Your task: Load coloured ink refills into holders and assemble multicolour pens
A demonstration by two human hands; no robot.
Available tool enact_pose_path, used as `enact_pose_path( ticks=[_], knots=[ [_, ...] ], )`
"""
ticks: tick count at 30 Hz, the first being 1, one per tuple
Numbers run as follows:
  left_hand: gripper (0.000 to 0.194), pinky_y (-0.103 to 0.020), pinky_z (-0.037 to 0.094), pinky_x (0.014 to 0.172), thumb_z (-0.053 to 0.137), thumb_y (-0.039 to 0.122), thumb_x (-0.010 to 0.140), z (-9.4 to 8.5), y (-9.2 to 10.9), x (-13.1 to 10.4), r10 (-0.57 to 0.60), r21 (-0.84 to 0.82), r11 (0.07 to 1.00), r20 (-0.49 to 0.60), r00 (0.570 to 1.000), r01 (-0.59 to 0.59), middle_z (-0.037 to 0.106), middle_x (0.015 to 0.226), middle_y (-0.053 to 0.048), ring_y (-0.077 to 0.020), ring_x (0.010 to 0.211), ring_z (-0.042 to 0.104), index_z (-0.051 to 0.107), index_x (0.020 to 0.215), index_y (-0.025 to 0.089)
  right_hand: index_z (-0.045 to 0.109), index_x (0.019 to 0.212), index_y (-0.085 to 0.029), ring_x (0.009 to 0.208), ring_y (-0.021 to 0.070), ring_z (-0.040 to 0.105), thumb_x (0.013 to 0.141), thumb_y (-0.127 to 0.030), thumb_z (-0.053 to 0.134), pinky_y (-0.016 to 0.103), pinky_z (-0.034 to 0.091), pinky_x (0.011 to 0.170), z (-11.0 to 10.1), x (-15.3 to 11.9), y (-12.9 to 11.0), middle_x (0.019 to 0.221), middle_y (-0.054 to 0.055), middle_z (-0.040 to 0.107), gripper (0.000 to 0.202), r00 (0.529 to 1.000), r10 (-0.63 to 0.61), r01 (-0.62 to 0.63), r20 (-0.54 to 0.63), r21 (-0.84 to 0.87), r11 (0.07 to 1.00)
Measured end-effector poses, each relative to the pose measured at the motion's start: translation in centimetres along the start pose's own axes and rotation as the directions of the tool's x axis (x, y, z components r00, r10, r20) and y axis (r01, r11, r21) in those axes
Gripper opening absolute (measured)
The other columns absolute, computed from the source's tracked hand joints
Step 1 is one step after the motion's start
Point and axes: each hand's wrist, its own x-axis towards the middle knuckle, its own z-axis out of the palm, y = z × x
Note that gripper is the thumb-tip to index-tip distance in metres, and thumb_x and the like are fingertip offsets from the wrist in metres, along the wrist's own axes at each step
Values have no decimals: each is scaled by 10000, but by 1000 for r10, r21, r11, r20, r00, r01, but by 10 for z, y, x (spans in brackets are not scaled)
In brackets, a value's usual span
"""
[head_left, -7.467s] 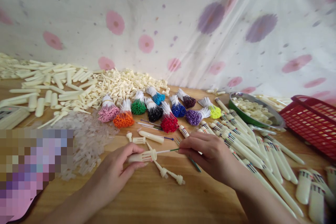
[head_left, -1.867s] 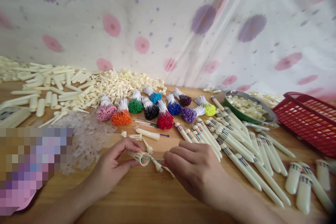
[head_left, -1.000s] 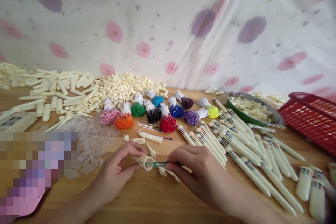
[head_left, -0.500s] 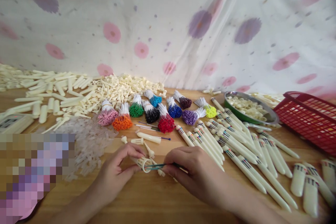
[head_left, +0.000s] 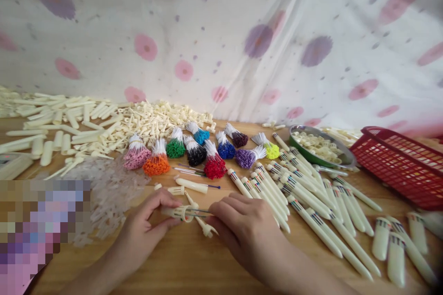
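Observation:
Between the thumb and fingers of my left hand (head_left: 148,226) is a cream slotted pen part (head_left: 180,213), its round open end facing right. My right hand (head_left: 247,228) is closed on a pair of slim tweezers (head_left: 200,212), whose tips reach into that open end. Loose cream clip-like parts (head_left: 206,227) lie on the table just below the tweezers. Beyond the hands rest a cream pen barrel (head_left: 192,186) and a few thin loose refills (head_left: 188,170). Whether the tweezers grip anything inside the part is hidden.
Behind stand colour-tipped refill bundles, such as the red bundle (head_left: 215,163). Piled cream parts (head_left: 155,117) and clear plastic pieces (head_left: 107,193) lie left. To the right are rows of multicolour pens (head_left: 318,226), a green-sided bowl (head_left: 300,144) and a red basket (head_left: 391,166).
The tweezers' two prongs now show apart at the pen part's mouth. My right hand has shifted slightly left, and the whole view has turned a little to the right.

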Motion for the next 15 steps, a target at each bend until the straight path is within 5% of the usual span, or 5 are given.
enact_pose_path(
  ticks=[10,15],
  knots=[
    [118,-273,524,746,650,161,683,2,7,-1,12,16,1000,38,999,-13,691,787,-2,-183,791,651,651,775,236,536,674,-150,524,92,472,886,-147,432,211,326,495,4,-6,-9,591,-4,552,236,1000,10,-11,15,2,1000],
    [106,-262,524,708,642,154,673,1,9,-2,-2,13,1000,29,1000,1,682,757,3,-177,753,648,641,745,232,504,644,-148,496,98,391,841,-73,424,233,280,471,3,-7,-7,567,-12,493,226,992,-128,128,8,-41,991]
  ],
)
